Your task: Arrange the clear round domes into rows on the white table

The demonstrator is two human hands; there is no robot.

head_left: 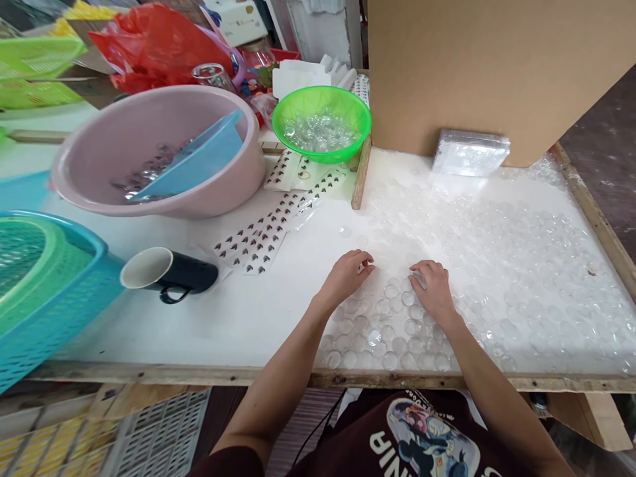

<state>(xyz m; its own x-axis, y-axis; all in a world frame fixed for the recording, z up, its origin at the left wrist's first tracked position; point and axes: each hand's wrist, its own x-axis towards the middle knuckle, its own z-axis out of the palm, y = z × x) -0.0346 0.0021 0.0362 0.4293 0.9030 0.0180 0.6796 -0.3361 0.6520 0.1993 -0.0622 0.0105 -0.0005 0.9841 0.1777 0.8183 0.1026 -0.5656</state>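
Observation:
Both my hands rest palm down on a white table (238, 318) covered with several small clear glass discs (497, 265). My left hand (348, 275) lies with fingers curled, its fingertips touching discs at the left edge of the spread. A short gap to the right, my right hand (431, 286) is on the discs too, fingers bent toward the left hand. Neatly laid discs (387, 331) fill the space between my wrists. Neither hand grips anything that I can see.
A green bowl (322, 124) of clear discs stands at the back. A pink basin (159, 152) holds a blue scoop. A black mug (169, 273) lies on its side, beside printed sticker sheets (263, 232). A blue-green basket (40, 285) is left; a cardboard sheet (487, 66) and a white packet (470, 152) behind.

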